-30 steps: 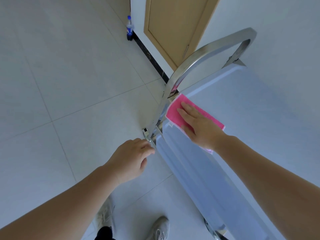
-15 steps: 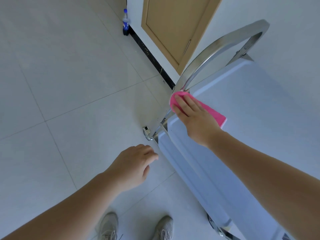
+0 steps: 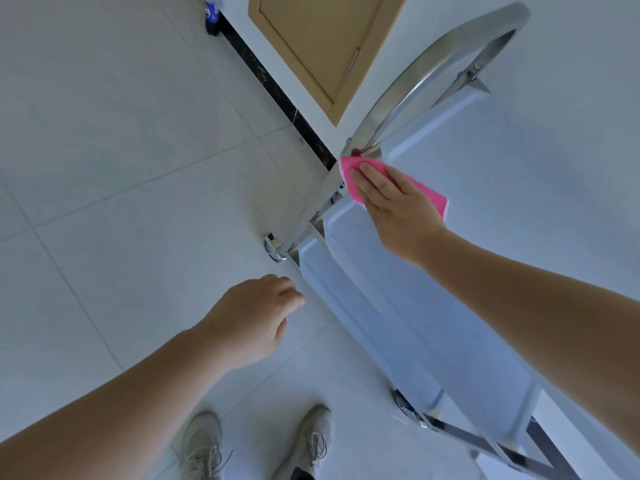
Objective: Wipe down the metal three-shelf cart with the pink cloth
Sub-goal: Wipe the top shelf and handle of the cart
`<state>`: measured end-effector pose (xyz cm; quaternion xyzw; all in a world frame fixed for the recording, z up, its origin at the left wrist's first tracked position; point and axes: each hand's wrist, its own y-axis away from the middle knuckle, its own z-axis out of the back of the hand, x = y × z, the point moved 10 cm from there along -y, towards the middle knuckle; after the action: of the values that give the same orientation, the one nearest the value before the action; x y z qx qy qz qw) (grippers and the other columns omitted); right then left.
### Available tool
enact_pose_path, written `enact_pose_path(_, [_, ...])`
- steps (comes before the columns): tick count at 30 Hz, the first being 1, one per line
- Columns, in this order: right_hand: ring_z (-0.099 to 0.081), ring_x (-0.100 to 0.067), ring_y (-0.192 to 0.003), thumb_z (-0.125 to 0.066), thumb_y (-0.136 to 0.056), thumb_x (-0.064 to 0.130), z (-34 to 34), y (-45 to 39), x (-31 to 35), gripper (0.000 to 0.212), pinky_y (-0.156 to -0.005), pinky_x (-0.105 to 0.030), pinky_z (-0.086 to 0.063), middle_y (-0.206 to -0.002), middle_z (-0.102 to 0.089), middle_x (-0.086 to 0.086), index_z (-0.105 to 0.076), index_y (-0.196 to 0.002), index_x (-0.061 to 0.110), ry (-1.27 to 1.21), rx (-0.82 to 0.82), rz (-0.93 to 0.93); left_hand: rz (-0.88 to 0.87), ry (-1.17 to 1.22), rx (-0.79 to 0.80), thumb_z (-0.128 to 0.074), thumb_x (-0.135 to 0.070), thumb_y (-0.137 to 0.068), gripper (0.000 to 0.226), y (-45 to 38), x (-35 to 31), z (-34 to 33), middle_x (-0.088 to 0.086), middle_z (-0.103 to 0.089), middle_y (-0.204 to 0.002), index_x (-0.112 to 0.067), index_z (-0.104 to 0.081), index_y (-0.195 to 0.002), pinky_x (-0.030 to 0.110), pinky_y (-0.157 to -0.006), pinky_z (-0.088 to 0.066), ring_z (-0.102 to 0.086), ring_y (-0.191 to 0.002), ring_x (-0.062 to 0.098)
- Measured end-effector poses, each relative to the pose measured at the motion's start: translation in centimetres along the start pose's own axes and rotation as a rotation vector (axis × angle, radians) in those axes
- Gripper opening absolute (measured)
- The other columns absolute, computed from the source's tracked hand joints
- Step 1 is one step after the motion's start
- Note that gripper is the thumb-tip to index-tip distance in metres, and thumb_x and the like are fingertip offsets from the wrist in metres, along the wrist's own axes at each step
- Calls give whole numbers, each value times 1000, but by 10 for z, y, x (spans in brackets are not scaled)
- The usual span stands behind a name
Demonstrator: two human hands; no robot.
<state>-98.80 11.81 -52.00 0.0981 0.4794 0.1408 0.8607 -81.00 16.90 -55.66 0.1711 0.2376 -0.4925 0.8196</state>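
Note:
The metal cart [image 3: 519, 188] fills the right side, seen from above, with its curved steel handle [image 3: 426, 60] arching over the far end. My right hand [image 3: 398, 206] lies flat on the pink cloth [image 3: 429, 197], pressing it onto the top shelf's near-left corner, where the handle post meets the shelf. The cloth's front tip touches the post. My left hand [image 3: 252, 317] hovers over the floor beside the cart's left edge, fingers loosely curled, holding nothing and not touching the cart.
A caster wheel [image 3: 273, 245] sticks out at the cart's left corner, another [image 3: 405, 407] nearer me. A wooden door [image 3: 322, 46] and dark baseboard [image 3: 277, 95] stand behind, with a blue bottle [image 3: 212, 12] on the floor. My shoes [image 3: 256, 441] are on the pale tiles.
My right hand slid the cloth forward and left along the shelf edge up to the handle post. My left hand let go of the cart's corner and drew back a little.

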Motion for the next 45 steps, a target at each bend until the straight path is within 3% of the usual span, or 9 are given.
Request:
enact_pose_path(9, [14, -29, -143, -16, -91, 28, -22, 74, 13, 60, -115, -44, 6, -157, 13, -10, -11, -148, 11, -57, 80, -22, -211, -33, 6, -58, -6, -74, 34, -4, -61, -18, 0, -62, -97, -13, -62, -107, 31, -76, -44, -58, -84, 23])
enact_pose_path(15, [7, -28, -144, -23, -92, 29, -39, 124, 23, 57, -116, -43, 2, -158, 8, -7, -21, -148, 13, -53, 92, -20, -251, -31, 24, -61, -8, -73, 34, -2, -96, -43, -3, -63, -93, -15, -63, -107, 24, -71, -35, -58, -79, 20])
enact_pose_path(21, [8, -27, -144, -14, -89, 25, -59, 181, 35, 61, -115, -42, 4, -157, 11, -6, -20, -148, 12, -76, 101, -29, -230, -30, 30, -53, -8, -79, 31, -5, -134, -75, -2, -62, -93, -15, -61, -108, 25, -69, -37, -55, -81, 20])
enact_pose_path(25, [11, -27, -144, -14, -89, 26, -77, 228, 44, 61, -114, -42, 6, -149, 25, -7, -17, -148, 11, -71, 107, -36, -239, -26, 45, -51, -10, -81, 34, -5, -167, -100, -3, -61, -96, -17, -59, -113, 24, -68, -34, -55, -82, 19])
enact_pose_path(32, [9, -27, -144, -23, -92, 27, -95, 295, 54, 58, -117, -43, 1, -151, 21, -10, -20, -147, 9, -78, 67, -77, -285, -41, 83, -51, -11, -81, 33, -11, -218, -130, -4, -60, -95, -17, -58, -112, 25, -67, -34, -54, -82, 19])
enact_pose_path(37, [16, -30, -143, -25, -92, 29, -112, 332, 62, 60, -116, -45, 6, -151, 25, -13, -16, -147, 9, -50, 98, -90, -320, -42, 111, -51, -10, -81, 32, -15, -246, -146, -3, -60, -95, -17, -58, -111, 26, -68, -38, -54, -83, 18])
enact_pose_path(41, [12, -29, -144, -18, -90, 25, -122, 361, 69, 59, -116, -46, 5, -152, 22, -12, -17, -147, 9, -22, 119, -97, -349, -45, 126, -51, -9, -81, 32, -15, -266, -156, -3, -60, -95, -16, -59, -112, 24, -68, -34, -55, -83, 18])
enact_pose_path(45, [25, -30, -139, -11, -88, 22, -131, 386, 77, 61, -115, -47, 8, -151, 24, -11, -15, -148, 11, -20, 159, -104, -376, -53, 139, -51, -8, -81, 32, -13, -282, -163, -4, -60, -96, -17, -59, -112, 24, -69, -31, -54, -83, 18])
